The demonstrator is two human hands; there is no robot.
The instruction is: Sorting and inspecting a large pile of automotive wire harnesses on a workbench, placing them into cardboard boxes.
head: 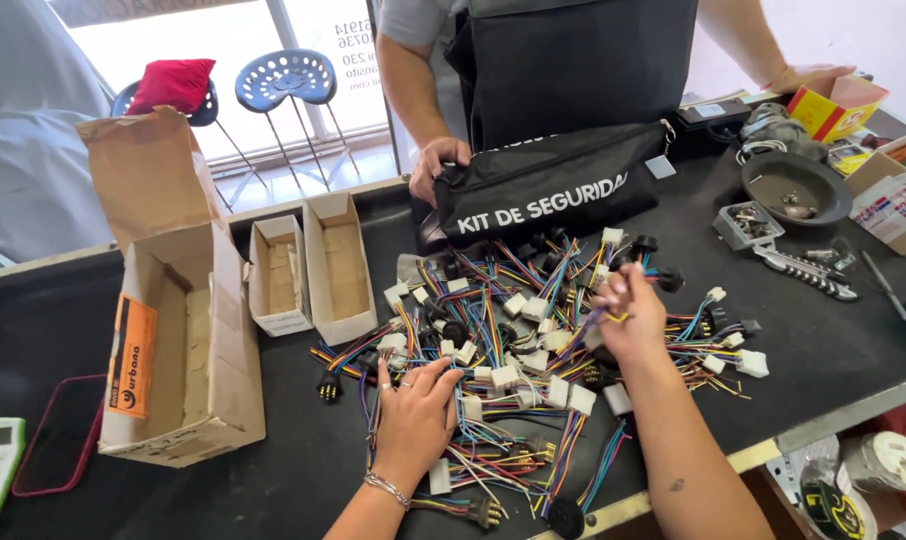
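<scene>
Left hand rests spread, gripping nothing, on a heap of coloured wires; right hand pinches a few strands. Left of the left hand lie open brown cartons; beyond, a co-worker's hand steadies a black white-lettered pouch.

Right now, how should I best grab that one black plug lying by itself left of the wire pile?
Pinch the black plug by its body, coming straight down from above with the left hand, which rests just right of it. Its left side faces bare black table, while its coloured wires run right into the wire pile, so lifting by the leads would likely drag the tangle.
</scene>
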